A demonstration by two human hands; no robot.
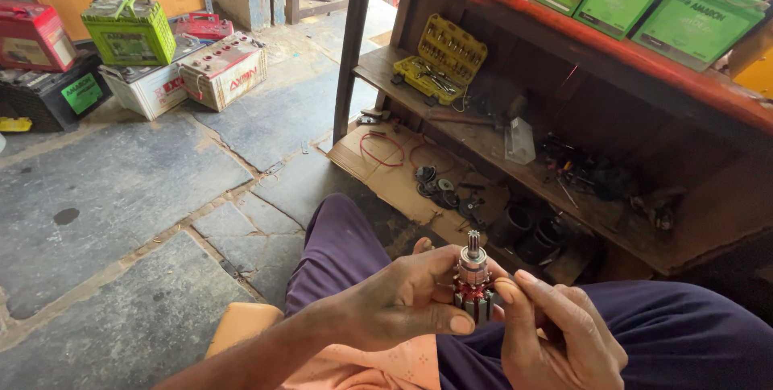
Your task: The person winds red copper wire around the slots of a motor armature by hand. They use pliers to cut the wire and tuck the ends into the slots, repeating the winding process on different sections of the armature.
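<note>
Your left hand (403, 297) is closed around a small motor armature (473, 281) with red windings, held upright over your lap, its splined shaft pointing up. Your right hand (555, 330) pinches its side, thumb and forefinger closed on it (the other fingers curl loosely). A yellow socket set case (443, 58) lies open on the wooden shelf (483, 144) beyond.

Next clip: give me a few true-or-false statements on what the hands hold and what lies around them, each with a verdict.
1. Both hands hold a small motor rotor with red windings. True.
2. The rotor's shaft points down at the floor. False: it points up.
3. A yellow tool case lies open on the lower shelf. True.
4. The left hand rests empty on the knee. False: it grips the rotor, as does the right hand.
</note>
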